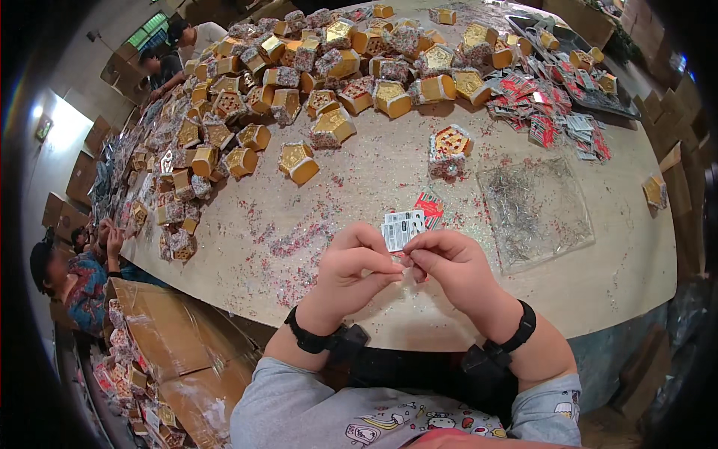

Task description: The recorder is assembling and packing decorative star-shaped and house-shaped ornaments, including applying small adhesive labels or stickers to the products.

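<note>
A view from above looks down on a person's two hands working at a large, pale table [374,179] dusted with coloured glitter.

The left hand [351,266] and the right hand [452,269] meet just below the centre of the frame, their fingertips pressed close together. Between them they pinch a small white printed card [402,228], which sticks up above the fingers; a red and white card [430,203] lies on the table just behind it. Something tiny seems to be held where the fingertips touch, but it is too small to make out. Each wrist wears a black band.

To the right of the hands, in the middle right of the frame, lies a clear plastic bag [535,209] holding thin silvery pins or wires. Above the hands, a single glittered hexagonal box [449,150] stands alone.

Across the top of the frame, a big heap of gold hexagonal boxes [336,67] spreads out, and it trails down the upper left edge of the table. At the upper right sits a pile of red and white cards [546,112] beside a dark tray [568,45].

At the lower left edge, another person in a patterned shirt [82,277] sits at the table, with flattened brown cardboard [168,337] nearby. More people sit far off at the upper left.
</note>
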`<state>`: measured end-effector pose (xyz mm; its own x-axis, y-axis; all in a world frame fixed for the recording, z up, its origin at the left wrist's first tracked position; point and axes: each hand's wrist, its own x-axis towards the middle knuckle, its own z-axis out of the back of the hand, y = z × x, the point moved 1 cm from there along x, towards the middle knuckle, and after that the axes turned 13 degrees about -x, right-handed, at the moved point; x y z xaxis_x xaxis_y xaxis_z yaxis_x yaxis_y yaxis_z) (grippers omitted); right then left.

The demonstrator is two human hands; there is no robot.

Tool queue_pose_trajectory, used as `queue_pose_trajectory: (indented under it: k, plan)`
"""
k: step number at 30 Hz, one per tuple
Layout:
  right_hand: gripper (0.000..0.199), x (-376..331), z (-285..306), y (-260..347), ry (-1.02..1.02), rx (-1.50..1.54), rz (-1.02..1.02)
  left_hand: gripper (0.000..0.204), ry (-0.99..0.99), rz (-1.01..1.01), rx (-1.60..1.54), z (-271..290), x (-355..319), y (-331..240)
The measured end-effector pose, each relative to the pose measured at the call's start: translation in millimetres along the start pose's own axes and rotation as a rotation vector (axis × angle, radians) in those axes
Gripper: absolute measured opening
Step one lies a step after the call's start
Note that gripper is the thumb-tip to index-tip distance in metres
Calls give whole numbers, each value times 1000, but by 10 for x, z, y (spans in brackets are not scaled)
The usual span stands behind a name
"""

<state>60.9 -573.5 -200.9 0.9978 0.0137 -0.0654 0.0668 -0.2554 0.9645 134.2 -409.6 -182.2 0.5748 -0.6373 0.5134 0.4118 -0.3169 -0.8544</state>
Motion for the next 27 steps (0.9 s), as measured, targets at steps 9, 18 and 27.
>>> queue_pose_trajectory:
  k: [9,18,27]
  plan:
    - [15,-28,-27,78,-25,-372,135,34,-96,137,-254,-55,-16,133]
    - [15,-64,-60,40,23,-521,224,16,-14,50,-121,-36,-19,143]
    - [17,-47,-34,1,149,-48,-139,8,-41,151,-200,-91,24,66]
